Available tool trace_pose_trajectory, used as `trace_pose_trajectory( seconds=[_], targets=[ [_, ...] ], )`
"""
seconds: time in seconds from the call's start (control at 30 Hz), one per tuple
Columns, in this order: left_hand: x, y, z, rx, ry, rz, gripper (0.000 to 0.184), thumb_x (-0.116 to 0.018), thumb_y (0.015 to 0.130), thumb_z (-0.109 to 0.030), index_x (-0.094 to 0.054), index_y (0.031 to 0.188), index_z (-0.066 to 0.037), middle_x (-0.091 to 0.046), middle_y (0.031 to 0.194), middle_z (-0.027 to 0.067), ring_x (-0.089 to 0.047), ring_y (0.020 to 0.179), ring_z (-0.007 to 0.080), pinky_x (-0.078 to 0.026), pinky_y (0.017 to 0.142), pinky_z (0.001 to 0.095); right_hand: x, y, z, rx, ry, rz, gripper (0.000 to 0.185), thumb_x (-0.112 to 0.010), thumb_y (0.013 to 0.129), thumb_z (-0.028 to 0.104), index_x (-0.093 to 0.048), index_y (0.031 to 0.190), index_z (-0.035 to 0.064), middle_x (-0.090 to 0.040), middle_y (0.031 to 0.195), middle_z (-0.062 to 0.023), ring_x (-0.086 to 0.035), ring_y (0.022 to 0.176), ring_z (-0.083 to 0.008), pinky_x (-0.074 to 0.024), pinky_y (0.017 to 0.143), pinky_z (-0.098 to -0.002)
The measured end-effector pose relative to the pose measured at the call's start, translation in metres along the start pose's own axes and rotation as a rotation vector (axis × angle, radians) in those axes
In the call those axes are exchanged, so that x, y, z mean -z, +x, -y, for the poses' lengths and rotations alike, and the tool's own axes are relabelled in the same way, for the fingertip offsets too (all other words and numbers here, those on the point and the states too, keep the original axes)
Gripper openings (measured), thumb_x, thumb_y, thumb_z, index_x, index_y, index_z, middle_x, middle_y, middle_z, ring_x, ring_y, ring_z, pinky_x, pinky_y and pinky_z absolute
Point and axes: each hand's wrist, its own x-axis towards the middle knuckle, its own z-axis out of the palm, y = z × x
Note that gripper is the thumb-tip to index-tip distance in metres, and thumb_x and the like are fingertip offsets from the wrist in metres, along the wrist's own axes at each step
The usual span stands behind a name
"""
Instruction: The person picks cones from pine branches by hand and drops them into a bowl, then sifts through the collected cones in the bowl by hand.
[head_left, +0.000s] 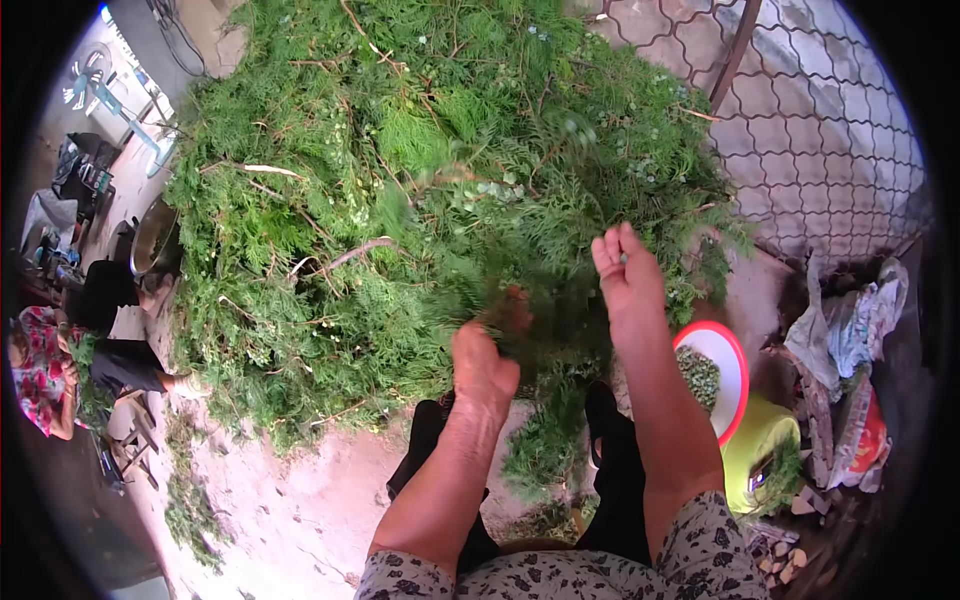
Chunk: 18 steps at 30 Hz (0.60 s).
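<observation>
My left hand [483,368] is closed around a leafy evergreen branch, its green sprays blurred by motion in front of the fist. To the right, my right hand [628,272] has its fingers curled together; a small pale greenish spot shows between them, too small to name. Both hands are over the near side of a large heap of cut evergreen branches [400,140] with flat, scaly foliage and brown twigs. Clusters of small pale green cones show among the leaves. Beside my right forearm stands a white bowl with a red rim [735,375], partly filled with small green cones [698,378].
A yellow-green container [765,445] stands behind the bowl, near plastic bags [845,325] and firewood [785,565]. Wire mesh [810,150] borders the right side. At left, another person [50,365] sits holding greenery; a fan [100,90] stands farther back.
</observation>
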Motion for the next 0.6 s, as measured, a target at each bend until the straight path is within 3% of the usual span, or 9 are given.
trace_pose_trajectory(
  seconds=[0.07,0.1,0.23,0.3,0.33,0.4,0.5,0.57,0.6],
  targets=[
    [-0.006,-0.006,0.001,0.127,0.075,0.027,0.024,-0.048,0.081,-0.007,-0.057,0.102,0.001,-0.062,0.090,0.0105,-0.059,0.079,0.0220,-0.049,0.073,0.0347,0.013,-0.012,-0.009,-0.050,0.028,0.085,0.005,-0.054,0.088,0.009,-0.053,0.088,0.0042,-0.054,0.075,-0.0013,-0.054,0.067,-0.0113,-0.0489,0.080,-0.0337],
    [-0.007,-0.006,0.002,0.121,0.077,0.029,0.024,-0.048,0.081,-0.007,-0.057,0.102,0.001,-0.062,0.090,0.0105,-0.059,0.079,0.0220,-0.049,0.073,0.0347,0.019,-0.019,-0.014,-0.102,0.051,0.165,0.005,-0.053,0.089,0.009,-0.054,0.087,0.0046,-0.055,0.076,-0.0009,-0.056,0.069,-0.0113,-0.0490,0.082,-0.0353],
    [-0.018,-0.008,0.000,0.073,0.070,0.131,0.023,-0.051,0.083,-0.010,-0.058,0.101,0.001,-0.062,0.093,0.0104,-0.059,0.085,0.0216,-0.049,0.075,0.0346,0.025,-0.051,-0.025,-0.207,0.077,0.139,0.007,-0.054,0.089,0.010,-0.053,0.084,0.0045,-0.052,0.074,-0.0002,-0.052,0.066,-0.0099,-0.0488,0.084,-0.0344],
    [-0.023,-0.007,0.000,0.069,0.033,0.160,0.023,-0.052,0.084,-0.011,-0.059,0.101,0.001,-0.062,0.093,0.0103,-0.059,0.085,0.0218,-0.049,0.075,0.0349,0.033,-0.057,-0.030,-0.242,0.075,0.277,0.008,-0.054,0.089,0.010,-0.053,0.084,0.0039,-0.051,0.074,-0.0006,-0.052,0.066,-0.0098,-0.0496,0.082,-0.0332],
    [-0.022,-0.004,0.002,0.075,0.035,0.216,0.025,-0.049,0.086,-0.014,-0.057,0.104,0.001,-0.061,0.099,0.0119,-0.058,0.089,0.0234,-0.048,0.079,0.0365,0.033,-0.060,-0.031,-0.276,0.049,0.271,0.009,-0.052,0.090,0.009,-0.048,0.082,0.0061,-0.042,0.069,0.0014,-0.042,0.062,-0.0089,-0.0467,0.081,-0.0282],
    [-0.022,-0.005,0.007,0.090,0.043,0.268,0.027,-0.047,0.088,-0.016,-0.056,0.107,0.001,-0.060,0.104,0.0135,-0.058,0.093,0.0251,-0.047,0.084,0.0382,0.033,-0.072,-0.027,-0.256,-0.016,0.279,0.009,-0.052,0.090,0.010,-0.048,0.082,0.0059,-0.042,0.069,0.0014,-0.043,0.063,-0.0083,-0.0466,0.081,-0.0281],
    [-0.022,-0.010,0.008,-0.101,0.200,0.228,0.027,-0.052,0.088,-0.019,-0.057,0.106,0.000,-0.060,0.105,0.0109,-0.058,0.093,0.0222,-0.048,0.082,0.0360,0.039,-0.077,-0.027,-0.217,-0.180,0.217,0.010,-0.055,0.088,0.010,-0.049,0.091,0.0032,-0.048,0.072,-0.0006,-0.046,0.063,-0.0072,-0.0496,0.070,-0.0280],
    [-0.013,-0.001,0.012,-0.149,0.206,0.096,0.027,-0.052,0.088,-0.018,-0.056,0.110,-0.003,-0.061,0.105,0.0095,-0.059,0.087,0.0196,-0.049,0.079,0.0330,0.047,-0.075,-0.025,-0.256,-0.269,0.255,0.045,-0.064,0.082,0.010,-0.041,0.117,-0.0075,-0.058,0.080,-0.0089,-0.058,0.060,-0.0138,-0.0537,0.056,-0.0325],
    [-0.018,-0.004,0.008,-0.130,0.201,0.123,0.014,-0.049,0.088,-0.010,-0.057,0.099,-0.007,-0.062,0.089,0.0034,-0.059,0.080,0.0152,-0.048,0.072,0.0315,0.043,-0.082,-0.018,-0.256,-0.341,0.213,0.066,-0.068,0.078,0.012,-0.030,0.128,-0.0076,-0.058,0.075,-0.0095,-0.055,0.054,-0.0129,-0.0486,0.047,-0.0281]
  ],
)
